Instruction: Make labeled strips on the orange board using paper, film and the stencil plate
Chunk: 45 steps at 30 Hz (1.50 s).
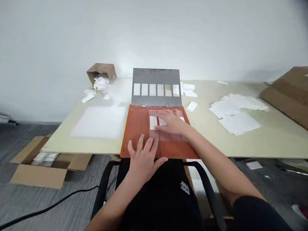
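We note a white card point(153, 123) on a translucent sheet point(154, 135) over the orange board point(138, 126), long axis running away from us. It lies just left of our right hand point(170, 122), the nearer one; that grip is flat, fingers extended, contact uncertain. Our left hand point(144, 158) has its grip spread at the board's near edge. A hinged grey panel point(155, 76) bounds the far side; bare counter point(204, 140) lies rightward.
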{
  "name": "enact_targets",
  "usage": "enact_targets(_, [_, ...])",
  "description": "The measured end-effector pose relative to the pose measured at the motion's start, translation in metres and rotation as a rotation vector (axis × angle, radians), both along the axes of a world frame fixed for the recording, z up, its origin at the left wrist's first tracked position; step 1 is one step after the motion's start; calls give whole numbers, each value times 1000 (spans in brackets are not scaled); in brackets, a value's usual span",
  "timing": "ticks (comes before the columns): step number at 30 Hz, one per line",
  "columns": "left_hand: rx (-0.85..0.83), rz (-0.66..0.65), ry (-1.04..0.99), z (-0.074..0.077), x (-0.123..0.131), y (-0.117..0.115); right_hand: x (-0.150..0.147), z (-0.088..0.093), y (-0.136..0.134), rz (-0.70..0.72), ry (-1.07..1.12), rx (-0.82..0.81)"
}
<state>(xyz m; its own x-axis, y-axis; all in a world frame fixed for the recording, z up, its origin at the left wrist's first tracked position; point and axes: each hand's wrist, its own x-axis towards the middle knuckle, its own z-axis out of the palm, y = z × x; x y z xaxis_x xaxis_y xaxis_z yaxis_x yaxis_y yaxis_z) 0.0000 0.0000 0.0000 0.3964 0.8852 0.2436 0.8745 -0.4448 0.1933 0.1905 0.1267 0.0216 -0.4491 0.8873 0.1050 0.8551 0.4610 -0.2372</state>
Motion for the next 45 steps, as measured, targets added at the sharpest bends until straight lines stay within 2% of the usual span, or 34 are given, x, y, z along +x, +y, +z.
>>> enact_targets(15, [16,1,35,0,-1,-1,3,-7,2,30,45,-11])
enact_targets(35, [-39,-2,36,3,-1,-1,2,-8,3,8,76,-52])
enact_targets(45, [1,4,76,6,-1,-2,2,-6,2,15,60,-49])
